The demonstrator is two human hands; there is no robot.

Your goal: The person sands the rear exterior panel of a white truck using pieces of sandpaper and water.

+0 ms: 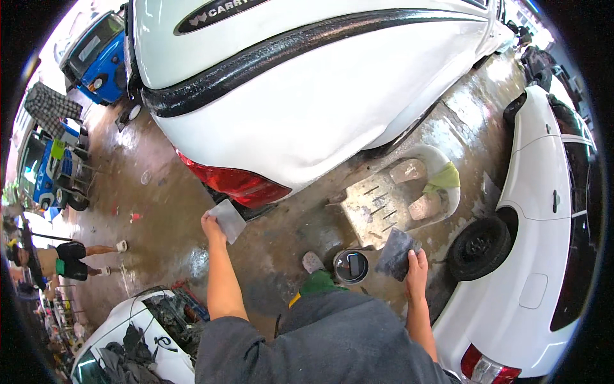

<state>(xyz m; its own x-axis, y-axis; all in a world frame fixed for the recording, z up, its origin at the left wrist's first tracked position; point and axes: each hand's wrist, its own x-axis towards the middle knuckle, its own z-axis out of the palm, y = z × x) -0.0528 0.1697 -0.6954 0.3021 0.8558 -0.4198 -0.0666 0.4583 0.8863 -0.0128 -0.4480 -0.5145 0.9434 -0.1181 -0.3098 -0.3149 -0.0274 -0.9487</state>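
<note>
My left hand (213, 229) pinches a pale grey, flat rectangular sheet (229, 221), held just below the red tail light (233, 182) of a white van (281, 109). My right hand (417, 271) is closed on the edge of a dark grey sheet, which looks like sandpaper (395, 255). It hangs in front of a worn plastic chair (368, 208), apart from the van. Close to that sheet stands a small round bucket (351, 266) with a dark rectangular shape inside it. Wet sheen shows on the van's white panel and black trim band (256, 61).
A green cloth (446, 177) drapes over the chair. At right stands a white car (537, 275) with a dark wheel (480, 248). Blue vehicles (102, 61) and another person (70, 259) are at left. A white car part (121, 320) lies lower left. The floor (160, 211) is wet.
</note>
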